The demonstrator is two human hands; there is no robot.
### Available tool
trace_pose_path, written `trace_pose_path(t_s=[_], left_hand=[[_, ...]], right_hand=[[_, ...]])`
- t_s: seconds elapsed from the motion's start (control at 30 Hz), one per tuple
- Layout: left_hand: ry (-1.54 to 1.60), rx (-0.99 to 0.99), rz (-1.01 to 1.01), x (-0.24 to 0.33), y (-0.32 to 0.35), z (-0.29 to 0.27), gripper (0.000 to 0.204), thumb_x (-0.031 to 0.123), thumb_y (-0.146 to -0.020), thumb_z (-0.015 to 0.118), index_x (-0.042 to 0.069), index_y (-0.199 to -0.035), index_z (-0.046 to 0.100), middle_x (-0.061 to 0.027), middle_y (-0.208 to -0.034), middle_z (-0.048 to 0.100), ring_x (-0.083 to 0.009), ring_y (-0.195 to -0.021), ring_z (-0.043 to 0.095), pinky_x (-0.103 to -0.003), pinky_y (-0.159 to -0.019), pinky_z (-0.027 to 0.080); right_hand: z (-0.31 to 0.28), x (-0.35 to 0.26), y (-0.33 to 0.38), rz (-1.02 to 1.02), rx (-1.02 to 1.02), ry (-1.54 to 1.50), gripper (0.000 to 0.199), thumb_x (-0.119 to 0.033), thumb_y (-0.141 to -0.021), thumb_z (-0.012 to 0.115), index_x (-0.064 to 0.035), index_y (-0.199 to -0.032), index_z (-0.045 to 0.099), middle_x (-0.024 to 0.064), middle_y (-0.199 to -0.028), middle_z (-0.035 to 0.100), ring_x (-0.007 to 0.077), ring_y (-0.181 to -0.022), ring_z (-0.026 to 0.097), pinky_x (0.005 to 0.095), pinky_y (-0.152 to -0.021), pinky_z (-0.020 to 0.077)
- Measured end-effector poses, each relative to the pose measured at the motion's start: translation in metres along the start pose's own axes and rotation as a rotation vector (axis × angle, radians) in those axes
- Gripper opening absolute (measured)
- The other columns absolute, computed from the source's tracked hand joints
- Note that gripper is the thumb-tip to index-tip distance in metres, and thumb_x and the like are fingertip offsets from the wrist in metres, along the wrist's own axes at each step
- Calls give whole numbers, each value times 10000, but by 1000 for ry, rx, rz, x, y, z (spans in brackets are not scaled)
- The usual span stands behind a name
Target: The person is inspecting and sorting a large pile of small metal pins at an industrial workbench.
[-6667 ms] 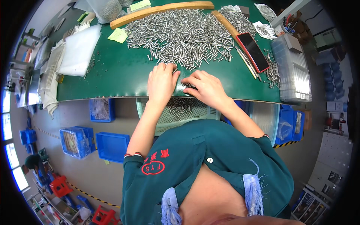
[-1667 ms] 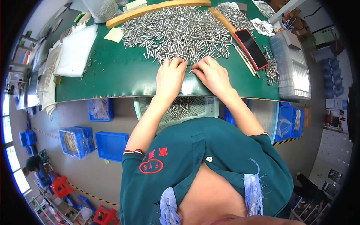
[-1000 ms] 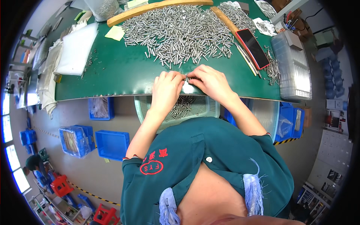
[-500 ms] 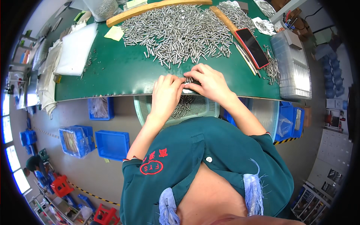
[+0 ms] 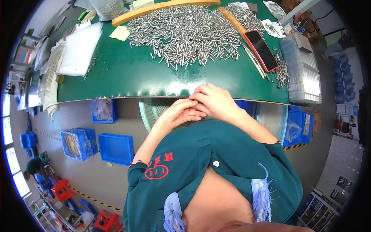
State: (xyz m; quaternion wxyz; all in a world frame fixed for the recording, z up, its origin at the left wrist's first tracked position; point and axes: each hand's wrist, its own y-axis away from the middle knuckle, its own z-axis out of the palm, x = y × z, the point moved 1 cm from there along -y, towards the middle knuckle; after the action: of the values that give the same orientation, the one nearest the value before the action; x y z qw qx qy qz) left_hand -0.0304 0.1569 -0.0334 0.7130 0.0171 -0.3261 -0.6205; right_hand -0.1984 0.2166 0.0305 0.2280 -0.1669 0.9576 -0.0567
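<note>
My hands meet just off the front edge of the green table [image 5: 127, 83], above a pale green mesh basket [image 5: 147, 116]. My left hand [image 5: 181, 113] is turned partly palm up, its fingers curled inward. Over it, my right hand [image 5: 213, 101] bends its fingers down against the left thumb and fingers. Whatever lies between the hands is hidden. Beyond them spreads a large pile of short metal pins [image 5: 189, 34]. The hands and my body cover most of the basket's inside.
Wooden strips [image 5: 166, 7] border the pile, and a red-cased phone [image 5: 261, 50] lies beside thin sticks [image 5: 253, 60]. Clear plastic trays [image 5: 299, 69] stack at the right; white foam sheets [image 5: 80, 48] lie left. Blue bins [image 5: 116, 149] stand on the floor.
Both hands have drawn back from the table edge toward my body, over the basket. The left hand has turned palm up. The pins under my fingers at the edge no longer show there.
</note>
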Motion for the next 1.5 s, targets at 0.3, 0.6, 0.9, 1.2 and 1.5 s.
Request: trace_pose_path(t_s=[0.3, 0.6, 0.9, 1.2, 1.5], left_hand=[[-133, 109, 19, -1, -4, 18, 290, 257, -971, 504, -5, -1061, 591, -102, -944, 678, -179, -840, 685, -254, -683, 573], [-671, 191, 75, 15, 11, 35, 333, 302, -951, 543, -12, -1019, 627, -97, -945, 688, -132, -803, 663, -247, -681, 530], [-850, 230, 113, 29, 21, 47, 277, 242, -955, 543, -14, -1000, 641, -91, -913, 698, -122, -794, 665, -234, -686, 523], [-888, 225, 122, 35, 22, 50, 272, 241, -949, 551, -15, -973, 640, -93, -888, 703, -121, -781, 669, -230, -670, 515], [-1030, 271, 140, 38, 21, 53, 239, 175, -918, 571, -26, -1019, 652, -78, -856, 711, -113, -760, 671, -243, -635, 527]], right_hand=[[-10, 1, 6, 113, -46, -198, 284, -216, -803, 637, -118, -1070, 637, 51, -1004, 593, 244, -967, 579, 350, -804, 502], [-21, 6, 9, 304, -83, -782, 390, -102, -865, 632, -103, -1250, 570, 23, -1089, 625, 92, -881, 593, 217, -699, 473], [-22, 4, 6, 330, -44, -868, 343, -90, -901, 582, -78, -1244, 571, 23, -1043, 637, 85, -915, 588, 220, -733, 471], [-20, 5, 5, 366, -30, -930, 322, -105, -914, 555, -65, -1233, 576, 38, -1032, 645, 92, -933, 585, 230, -767, 470], [-15, 1, -2, 161, 73, -576, 172, -109, -860, 616, -68, -1016, 674, 50, -932, 666, 124, -830, 636, 253, -709, 498]])
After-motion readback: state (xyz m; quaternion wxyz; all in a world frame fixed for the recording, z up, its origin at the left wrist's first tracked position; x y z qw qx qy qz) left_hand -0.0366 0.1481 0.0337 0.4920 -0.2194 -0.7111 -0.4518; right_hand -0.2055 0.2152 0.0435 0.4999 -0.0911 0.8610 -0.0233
